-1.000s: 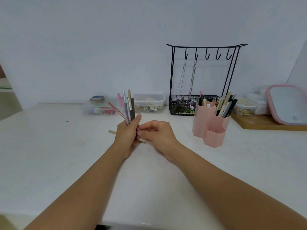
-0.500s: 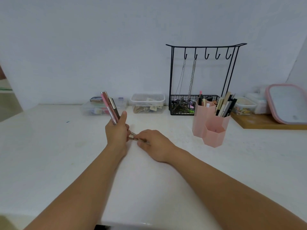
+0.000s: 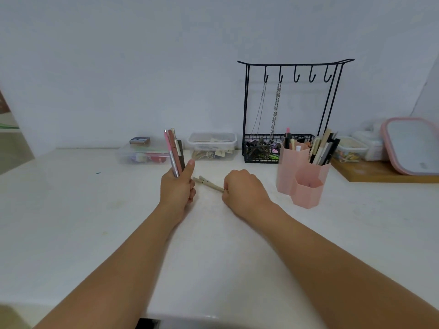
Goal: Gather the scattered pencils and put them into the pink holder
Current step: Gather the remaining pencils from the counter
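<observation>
Two beige pencils (image 3: 207,182) lie on the white tabletop (image 3: 71,222) at frame centre, between the hands. Right hand (image 3: 244,189) curled over their near ends, pinching them. Left hand (image 3: 177,189) grips an upright bundle of pens (image 3: 174,154), thumb raised. Step in hand: gathering, last loose pair (none other visible). Next: lift the pair, then carry everything right to the pink holder (image 3: 303,173), already part-filled, beside the black wire rack (image 3: 291,110).

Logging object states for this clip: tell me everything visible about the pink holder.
The pink holder looks like matte plastic, made of joined hexagonal cups: two tall ones behind, a short one in front. It stands upright on the white table, right of both hands, untouched. The tall cups hold upright pens and pencils; the short one looks nearly empty.
</observation>
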`<state>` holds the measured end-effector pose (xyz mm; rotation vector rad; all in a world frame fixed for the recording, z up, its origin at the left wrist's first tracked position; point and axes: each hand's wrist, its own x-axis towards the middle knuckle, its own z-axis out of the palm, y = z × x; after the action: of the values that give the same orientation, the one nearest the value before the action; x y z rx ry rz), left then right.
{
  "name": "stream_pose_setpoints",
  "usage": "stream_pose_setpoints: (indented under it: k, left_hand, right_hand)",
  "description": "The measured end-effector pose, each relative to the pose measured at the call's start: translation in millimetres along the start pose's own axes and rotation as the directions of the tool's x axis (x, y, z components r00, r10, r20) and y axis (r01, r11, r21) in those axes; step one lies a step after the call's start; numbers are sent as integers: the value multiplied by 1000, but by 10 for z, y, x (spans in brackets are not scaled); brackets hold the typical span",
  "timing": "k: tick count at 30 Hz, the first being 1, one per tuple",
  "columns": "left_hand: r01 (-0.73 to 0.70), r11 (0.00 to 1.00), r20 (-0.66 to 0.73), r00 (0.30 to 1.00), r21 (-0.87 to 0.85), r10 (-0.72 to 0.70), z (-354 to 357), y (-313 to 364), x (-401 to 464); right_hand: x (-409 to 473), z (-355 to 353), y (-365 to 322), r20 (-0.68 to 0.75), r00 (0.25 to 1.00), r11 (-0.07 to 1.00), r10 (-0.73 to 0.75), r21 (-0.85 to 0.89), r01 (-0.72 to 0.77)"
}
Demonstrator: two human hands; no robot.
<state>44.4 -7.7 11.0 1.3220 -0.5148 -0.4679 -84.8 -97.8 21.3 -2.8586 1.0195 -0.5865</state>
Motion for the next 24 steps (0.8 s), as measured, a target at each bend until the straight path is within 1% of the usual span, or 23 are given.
stream_pose_setpoints:
  k: [2,3,4,5,6,7,8,9,10,11,12,13,14,15,17,19,24]
  left_hand:
    - [8,1000,15,1000,-1,-8,-6,-3,-3]
    - [16,1000,14,1000,5,-16,-9,0,-5]
    - [25,1000,11,1000,8,-25,-12,5,-3]
    - [34,999,10,999,9,-34,-17,9,-2]
    - [42,999,10,999,10,-42,-19,11,2]
    - [47,999,11,999,11,-47,-19,16,2]
    - [51,999,12,999,11,-51,-19,24,-1]
    - [53,999,13,999,12,-53,-16,29,-7]
    - [52,999,16,999,14,-52,-13,34,-11]
    - [49,999,25,998,13,-50,-6,38,-23]
    - [45,999,40,998,11,-46,-3,43,-34]
    - [38,999,60,997,9,-39,0,47,-43]
    - [29,1000,80,996,10,-30,-3,45,-47]
    - [20,1000,98,995,13,-21,-6,49,-54]
    - [3,1000,145,989,7,-4,-7,61,-74]
    - [-5,1000,181,984,-12,7,9,57,-80]
    - [3,999,173,985,37,-10,72,27,-91]
  right_hand:
    - [27,40,49,-12,999,995,53,82,-52]
    - [37,59,68,-24,995,982,99,165,-93]
    - [48,77,91,-33,985,944,167,292,-151]
    - [54,71,103,-31,967,862,253,461,-211]
    - [55,46,113,-5,940,725,341,639,-259]
    - [51,5,120,48,914,537,404,796,-279]
    - [41,-42,124,112,901,341,419,900,-271]
    - [29,-82,116,172,902,174,395,951,-257]
    - [16,-113,95,217,910,39,352,968,-246]
    - [1,-131,66,250,921,-63,299,968,-242]
    - [-9,-127,33,270,932,-134,243,960,-244]
    - [-23,-120,-10,285,941,-177,186,951,-253]
    - [-37,-101,-51,291,948,-194,132,945,-263]
    - [-54,-95,-102,284,955,-180,86,947,-266]
    - [-80,-76,-181,244,969,-67,41,968,-240]
    - [-102,-56,-238,197,980,24,22,980,-197]
    - [-122,40,-279,176,984,83,32,981,-178]
